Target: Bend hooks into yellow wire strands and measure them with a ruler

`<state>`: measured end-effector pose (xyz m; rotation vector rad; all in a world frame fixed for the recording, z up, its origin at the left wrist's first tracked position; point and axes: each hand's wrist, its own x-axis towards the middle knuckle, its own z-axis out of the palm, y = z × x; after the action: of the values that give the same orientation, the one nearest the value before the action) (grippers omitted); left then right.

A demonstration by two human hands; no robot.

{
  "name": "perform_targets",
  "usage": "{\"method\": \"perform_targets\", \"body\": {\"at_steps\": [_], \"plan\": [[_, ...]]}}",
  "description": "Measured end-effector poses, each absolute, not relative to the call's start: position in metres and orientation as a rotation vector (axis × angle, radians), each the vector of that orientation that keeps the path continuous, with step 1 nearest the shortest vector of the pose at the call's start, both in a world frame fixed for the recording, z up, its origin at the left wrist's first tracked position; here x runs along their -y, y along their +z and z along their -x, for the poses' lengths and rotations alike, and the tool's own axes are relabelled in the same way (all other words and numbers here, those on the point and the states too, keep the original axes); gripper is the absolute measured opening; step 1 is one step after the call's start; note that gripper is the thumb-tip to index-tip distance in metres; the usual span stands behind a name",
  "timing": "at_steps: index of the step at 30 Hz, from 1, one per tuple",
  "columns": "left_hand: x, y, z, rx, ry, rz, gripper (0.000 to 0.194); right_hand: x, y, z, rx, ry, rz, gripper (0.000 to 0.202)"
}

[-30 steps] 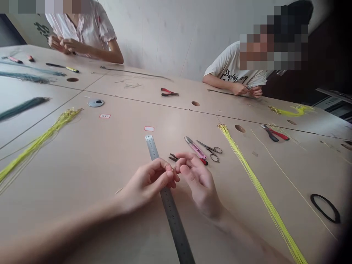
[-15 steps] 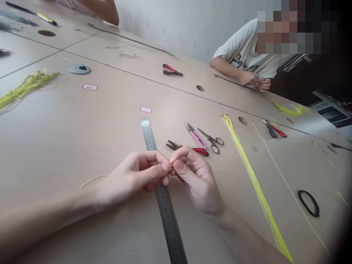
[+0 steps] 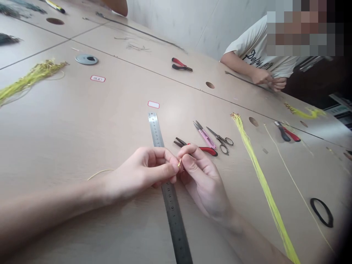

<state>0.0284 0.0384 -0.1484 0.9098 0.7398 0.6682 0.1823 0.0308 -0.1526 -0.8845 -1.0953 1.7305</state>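
My left hand [image 3: 147, 170] pinches a thin yellow cord between thumb and forefinger; a loop of the cord [image 3: 100, 171] shows behind my wrist. Against its fingertips my right hand [image 3: 206, 179] is closed in a pinch on a small gold-coloured metal piece [image 3: 179, 161] at the cord's end. The fingers partly cover this piece, so its exact kind is unclear. Beneath both hands lies a steel ruler [image 3: 176, 220]. Just beyond my right hand are red-handled pliers [image 3: 207, 150], pink thread snips [image 3: 205, 135] and small scissors [image 3: 220, 138].
A bundle of yellow cords [image 3: 258, 183] stretches along the right, near a black ring [image 3: 321, 212]. Another yellow bundle [image 3: 30, 80] lies left. Two labels [image 3: 153, 105], more pliers [image 3: 181, 65] and a grey disc [image 3: 86, 59] are farther off. Across the table sits a person [image 3: 247, 55].
The view has shifted, so the table's things appear farther right. My fingertips have parted slightly, and more of the gold piece and yellow cord end shows between them.
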Motion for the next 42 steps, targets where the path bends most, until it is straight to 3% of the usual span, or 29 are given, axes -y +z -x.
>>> {"method": "perform_targets", "body": {"at_steps": [6,11,28,42], "plan": [[-0.0378,-0.1514,-0.0266,-0.735,0.752,-0.900,0.017,-0.0282,-0.1531,-0.1849,1.176,1.632,0.897,0.017],[-0.0380,-0.1498,-0.0274,-0.807,0.777,-0.882,0.017,-0.0242,-0.1501,-0.1842,1.329,1.490,0.941,0.008],[-0.0308,-0.1504,-0.0310,-1.103,0.831,-1.275,0.014,-0.0289,-0.1490,-0.1914,2.018,0.618,1.045,0.010],[-0.0352,-0.1469,-0.0293,-1.021,0.739,-1.224,0.015,-0.0269,-0.1518,-0.1881,1.963,0.793,1.119,0.010]]}}
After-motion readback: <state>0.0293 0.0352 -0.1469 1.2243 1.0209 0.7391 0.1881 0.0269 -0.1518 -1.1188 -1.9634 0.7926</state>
